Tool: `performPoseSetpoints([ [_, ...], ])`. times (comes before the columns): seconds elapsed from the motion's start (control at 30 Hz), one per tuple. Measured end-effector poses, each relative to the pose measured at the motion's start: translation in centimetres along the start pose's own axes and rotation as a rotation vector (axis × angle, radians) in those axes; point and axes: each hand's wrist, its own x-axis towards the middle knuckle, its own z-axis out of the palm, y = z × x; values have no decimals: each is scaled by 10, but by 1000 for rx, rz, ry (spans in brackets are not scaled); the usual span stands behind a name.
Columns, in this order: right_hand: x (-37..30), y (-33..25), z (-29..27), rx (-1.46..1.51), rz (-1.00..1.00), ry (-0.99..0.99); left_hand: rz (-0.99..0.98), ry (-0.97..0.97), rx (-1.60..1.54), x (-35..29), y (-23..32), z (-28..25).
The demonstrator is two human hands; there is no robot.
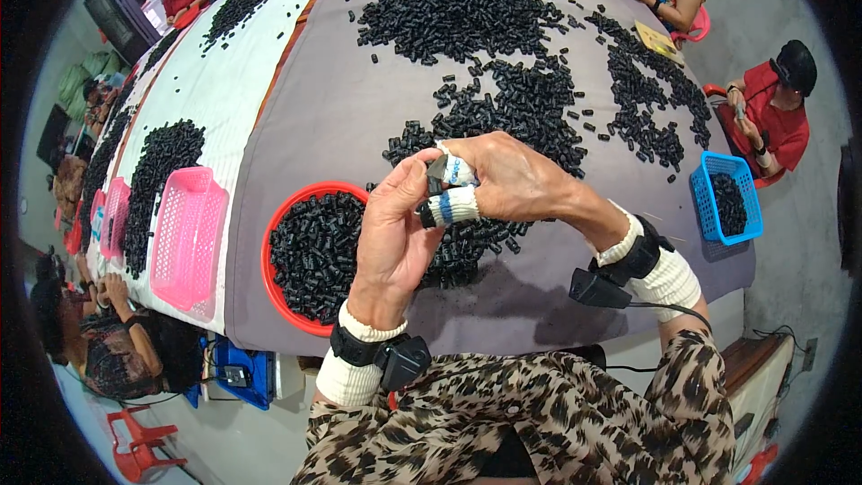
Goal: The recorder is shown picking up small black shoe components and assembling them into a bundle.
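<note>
My left hand [395, 229] and my right hand [521, 175] meet over the near part of the table, both closed in a pinch. Between their fingertips is a small black cylindrical piece [435, 178], mostly covered by the fingers. White wraps with blue marks [453, 206] cover fingers of my right hand. Just left of my left wrist stands a round red basin [268, 256] full of similar black pieces [314, 247]. A large heap of them [525, 108] spreads behind and beneath my hands.
A pink basket [186, 238] stands left of the basin. At the right edge sits a blue basket [699, 202] with black pieces inside. More heaps [467, 4] lie farther back. Several people sit around the table, one in red [774, 126] at the right.
</note>
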Motion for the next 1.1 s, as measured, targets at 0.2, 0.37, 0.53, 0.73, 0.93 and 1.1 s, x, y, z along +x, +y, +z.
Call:
performPoseSetpoints([
  [0.2, -2, 0, -2, 42, 3, 13, 23, 6, 50, 1, 1, -1],
  [0.37, -2, -3, -4, 18, -3, -9, 37, 47, 129, -1, 1, 2],
  [0.53, -1, -7, -4, -25, -2, -2, 49, 26, 158, -4, 4, 0],
  [0.73, -2, -4, -5, -88, 20, -6, 43, 40, 153, -3, 3, 1],
  [0.93, -2, -5, -4, -44, -3, -42, 53, -3, 148, -3, 4, -5],
  [1.1, -2, 0, -2, -58, -46, -33, 61, 49, 201, -3, 3, -1],
])
